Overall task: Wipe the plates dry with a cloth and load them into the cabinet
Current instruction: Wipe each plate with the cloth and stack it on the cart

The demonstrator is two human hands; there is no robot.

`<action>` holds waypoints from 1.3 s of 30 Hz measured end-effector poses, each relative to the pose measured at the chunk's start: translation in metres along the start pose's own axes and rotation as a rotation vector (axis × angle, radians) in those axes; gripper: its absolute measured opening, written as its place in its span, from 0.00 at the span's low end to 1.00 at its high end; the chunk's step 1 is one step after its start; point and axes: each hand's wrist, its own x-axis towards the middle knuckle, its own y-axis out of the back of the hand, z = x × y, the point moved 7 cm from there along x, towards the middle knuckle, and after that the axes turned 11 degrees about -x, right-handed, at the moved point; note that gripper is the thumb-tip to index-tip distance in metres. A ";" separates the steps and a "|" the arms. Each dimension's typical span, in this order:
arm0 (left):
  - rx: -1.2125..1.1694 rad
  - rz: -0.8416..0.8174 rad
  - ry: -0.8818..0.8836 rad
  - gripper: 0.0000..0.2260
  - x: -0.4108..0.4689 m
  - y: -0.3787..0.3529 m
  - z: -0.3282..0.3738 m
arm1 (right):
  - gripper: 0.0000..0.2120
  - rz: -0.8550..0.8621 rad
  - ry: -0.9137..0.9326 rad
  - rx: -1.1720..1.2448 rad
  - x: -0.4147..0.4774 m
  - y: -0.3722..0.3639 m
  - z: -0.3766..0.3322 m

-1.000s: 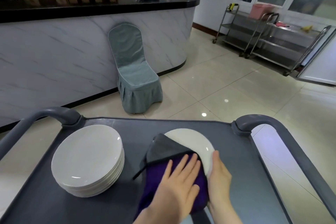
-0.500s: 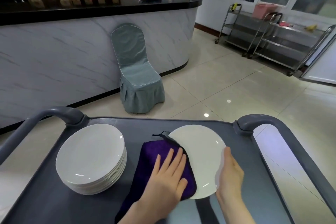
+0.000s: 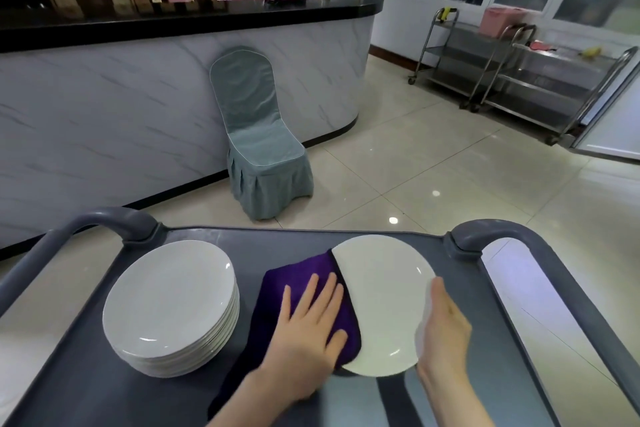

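Plate (image 3: 384, 302) on the wipe right now, lying flat on the grey cart (image 3: 277, 239) between the two hands! Left hand (image 3: 308, 319) is spread flat, fingers apart, pressing the purple cloth (image 3: 294, 267) down over the plate's near-side edge. That flat palm probably serves to drag plenty of fabric across the face. Right hand (image 3: 445, 319) sits on the plate's far side from the cloth, fingers laid straight along the rim. It seems to brace the plate against sliding, not grip it, though there's blur there.

Beyond the left hand, outward, a stack of plates (image 3: 169, 302) waits, apart from the cloth. Whether that stack is done I can't tell.

Ahead of both hands there's glossy tiled floor (image 3: 433, 166), a covered chair (image 3: 263, 142) against a marble-fronted bar (image 3: 138, 97), and steel trolleys (image 3: 512, 80) off past the right hand. No cabinet spotted.
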 end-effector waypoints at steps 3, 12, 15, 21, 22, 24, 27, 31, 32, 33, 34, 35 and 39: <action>-0.037 0.017 -0.092 0.27 -0.011 -0.015 0.038 | 0.14 -0.003 -0.024 0.010 -0.002 -0.005 0.011; -0.043 0.086 -0.252 0.25 0.051 0.049 0.039 | 0.15 -0.299 0.070 -0.085 -0.032 -0.039 0.019; -0.231 0.132 -0.184 0.13 0.062 0.077 0.017 | 0.13 -0.415 0.238 -0.312 -0.031 -0.041 -0.012; -0.955 0.280 0.178 0.10 0.041 0.071 -0.034 | 0.08 -0.339 0.252 -0.300 -0.007 -0.016 -0.041; -1.028 0.291 0.239 0.09 0.034 0.064 -0.038 | 0.07 -0.307 0.221 -0.266 -0.004 -0.012 -0.039; -1.088 0.282 0.302 0.06 0.029 0.056 -0.042 | 0.06 -0.283 0.206 -0.275 -0.003 -0.008 -0.036; -0.971 0.273 0.222 0.07 0.038 0.073 -0.038 | 0.10 -0.393 0.300 -0.369 -0.014 -0.018 -0.047; -0.762 0.047 -0.020 0.10 0.052 0.082 -0.009 | 0.12 -0.590 0.381 -0.497 -0.035 -0.043 -0.052; -0.756 0.021 -0.032 0.10 0.053 0.082 -0.009 | 0.12 -0.598 0.376 -0.488 -0.036 -0.045 -0.052; -0.781 0.031 -0.020 0.09 0.052 0.082 -0.012 | 0.12 -0.589 0.369 -0.451 -0.036 -0.044 -0.053; -0.832 0.074 0.013 0.09 0.050 0.083 -0.018 | 0.12 -0.563 0.353 -0.390 -0.032 -0.040 -0.053; -0.902 0.145 0.077 0.08 0.047 0.081 -0.027 | 0.11 -0.517 0.318 -0.317 -0.027 -0.035 -0.053; -1.179 0.372 0.415 0.10 0.022 0.053 -0.049 | 0.10 -0.301 0.214 -0.216 -0.011 -0.016 -0.047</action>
